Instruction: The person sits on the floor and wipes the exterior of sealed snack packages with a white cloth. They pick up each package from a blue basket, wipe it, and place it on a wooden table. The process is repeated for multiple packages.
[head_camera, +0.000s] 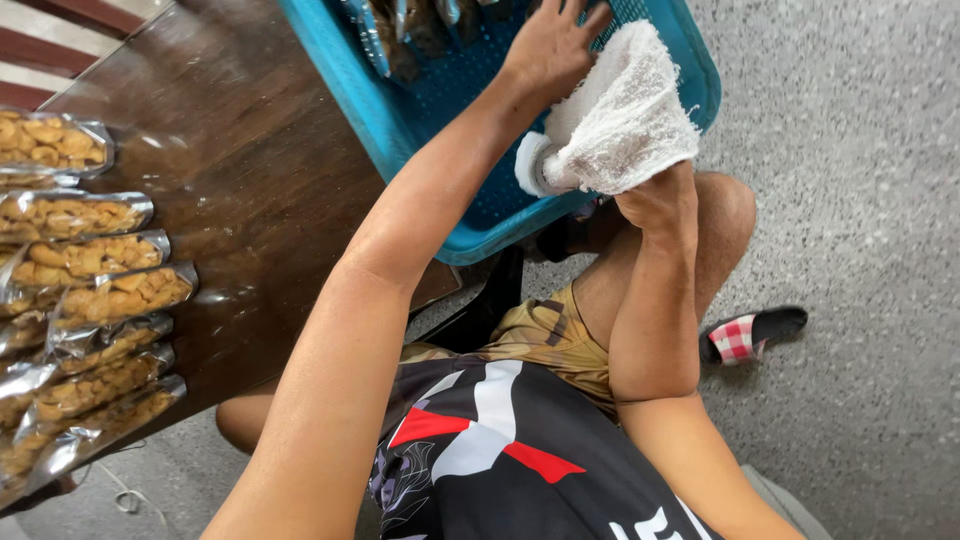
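My left hand (552, 42) reaches into a blue plastic basket (400, 115), its fingers spread on the perforated bottom beside dark sealed packets (400, 35) at the basket's far end. My right hand (655, 200) is mostly hidden under a white towel (625, 110) and grips it together with a white round object (530, 165) that sticks out of the cloth at the basket's near rim. What the round object is I cannot tell.
A dark wooden table (250, 170) holds the basket; along its left edge lies a row of several clear bags of golden snacks (85, 300). A speckled grey floor lies to the right, with a checked sandal (750, 335) beside my knee.
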